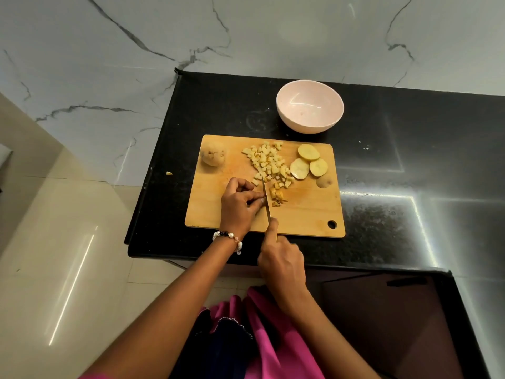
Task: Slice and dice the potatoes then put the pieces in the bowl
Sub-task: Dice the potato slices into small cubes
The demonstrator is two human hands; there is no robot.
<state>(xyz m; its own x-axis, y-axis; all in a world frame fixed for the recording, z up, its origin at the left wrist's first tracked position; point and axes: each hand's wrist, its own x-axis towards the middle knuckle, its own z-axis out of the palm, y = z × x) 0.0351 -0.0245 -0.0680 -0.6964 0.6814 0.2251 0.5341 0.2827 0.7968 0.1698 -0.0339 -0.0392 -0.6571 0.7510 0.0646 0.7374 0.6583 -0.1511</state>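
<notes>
— So where do we stand on room? Our wooden cutting board [300, 214] lies on the black tabletop [396, 165], its near edge close to the tabletop's near edge, its left edge near the tabletop's left edge. Open black surface runs far to the right, and the pink bowl [310, 106] sits just beyond the board's far edge.

— And our hands?

— Our left hand [239, 202] has its fingers curled down on a potato piece mostly hidden beneath them. Our right hand [282, 262] is wrapped round the knife [266, 199] handle, forefinger along the blade's back; the blade stands just right of the left fingertips.

— The rest of the potato?

— Fresh strips [276, 196] lie right of the blade. Diced cubes [269, 162] are heaped beyond the hands, three round slices [308, 161] further right, an end cap [324, 181] beside them, and a whole potato [212, 155] at the far-left corner. One stray bit [169, 173] lies left of the tabletop's edge.
</notes>
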